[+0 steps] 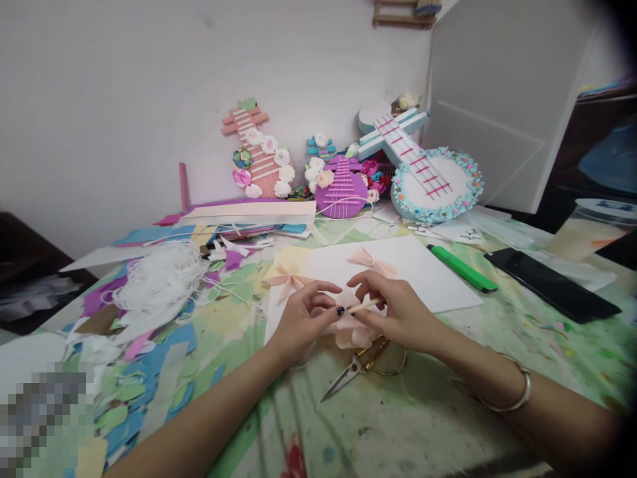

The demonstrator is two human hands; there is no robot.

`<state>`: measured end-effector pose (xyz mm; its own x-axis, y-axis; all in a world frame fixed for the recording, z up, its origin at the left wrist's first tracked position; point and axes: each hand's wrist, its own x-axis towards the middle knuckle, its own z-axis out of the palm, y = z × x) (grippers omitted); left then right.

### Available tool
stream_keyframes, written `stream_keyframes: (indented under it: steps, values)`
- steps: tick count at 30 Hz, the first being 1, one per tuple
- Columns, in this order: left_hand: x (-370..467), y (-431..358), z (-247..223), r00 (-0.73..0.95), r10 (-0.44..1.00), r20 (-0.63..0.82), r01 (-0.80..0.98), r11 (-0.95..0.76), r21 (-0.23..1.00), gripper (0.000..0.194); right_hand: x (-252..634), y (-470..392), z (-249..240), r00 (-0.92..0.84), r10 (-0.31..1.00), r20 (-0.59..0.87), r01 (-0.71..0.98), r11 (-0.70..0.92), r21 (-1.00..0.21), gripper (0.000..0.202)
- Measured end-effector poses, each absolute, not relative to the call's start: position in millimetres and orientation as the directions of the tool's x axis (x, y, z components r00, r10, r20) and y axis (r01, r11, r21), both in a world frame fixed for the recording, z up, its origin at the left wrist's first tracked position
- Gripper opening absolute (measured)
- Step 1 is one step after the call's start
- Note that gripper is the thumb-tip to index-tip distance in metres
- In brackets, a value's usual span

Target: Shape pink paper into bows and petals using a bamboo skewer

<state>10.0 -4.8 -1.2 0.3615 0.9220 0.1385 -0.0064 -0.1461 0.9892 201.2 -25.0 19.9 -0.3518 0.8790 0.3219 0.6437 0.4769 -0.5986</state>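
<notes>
Near the table's middle, my left hand (pixel 309 317) is closed, thumb and fingers on a pale pink paper flower (pixel 351 332). Across from it my right hand (pixel 395 309) pinches a thin light stick (pixel 365 306), its tip close to my left thumb and over the flower. Gold-handled scissors (pixel 355 365) lie just below the flower, blades pointing to the lower left. Behind the hands, one pink pleated paper piece (pixel 290 280) sits at the left and another (pixel 372 261) on a white sheet (pixel 423 282).
A heap of white string (pixel 162 275) and colored paper scraps (pixel 174 352) cover the left side. At right lie a green marker (pixel 462 268) and a black phone (pixel 552 282). Decorated paper instruments (pixel 342 189) stand along the back wall, beside a grey board (pixel 502 113).
</notes>
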Motion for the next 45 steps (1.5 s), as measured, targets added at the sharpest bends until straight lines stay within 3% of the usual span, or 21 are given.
stream_keyframes:
  steps: [3,5,9,13,19,24,31,39,45]
  values:
    - [11,-5,0,0.329,0.944,0.038,-0.043,-0.025,0.999,0.03,204,-23,21,-0.419,0.827,0.375,0.667,0.561,-0.49,0.041]
    - [12,-6,2,0.304,0.953,0.021,-0.065,-0.001,0.998,0.029,206,-20,20,-0.446,0.801,0.399,0.685,0.593,-0.423,0.037]
    - [13,-8,7,0.272,0.962,0.031,-0.056,-0.017,0.998,0.02,207,-16,15,-0.442,0.748,0.496,0.699,0.633,-0.332,0.03]
    - [10,-6,18,0.21,0.969,0.13,-0.055,-0.121,0.991,0.011,206,-17,15,-0.388,0.657,0.646,0.673,0.681,-0.289,0.023]
    - [9,-9,24,0.284,0.957,0.064,-0.113,-0.033,0.993,0.021,207,-19,16,-0.397,0.593,0.7,0.591,0.749,-0.299,0.025]
    - [12,-13,15,0.38,0.925,-0.03,-0.142,0.091,0.986,0.032,209,-18,15,-0.452,0.606,0.654,0.563,0.763,-0.318,0.029]
    - [11,-10,6,0.337,0.941,-0.016,-0.16,0.074,0.984,0.031,207,-17,16,-0.433,0.712,0.553,0.561,0.693,-0.453,0.031]
    - [12,-12,8,0.295,0.954,-0.051,-0.198,0.113,0.974,0.031,208,-16,16,-0.465,0.675,0.573,0.513,0.733,-0.447,0.036]
    - [11,-9,8,0.303,0.952,0.037,-0.167,0.014,0.986,0.022,209,-15,14,-0.481,0.644,0.595,0.484,0.761,-0.432,0.034]
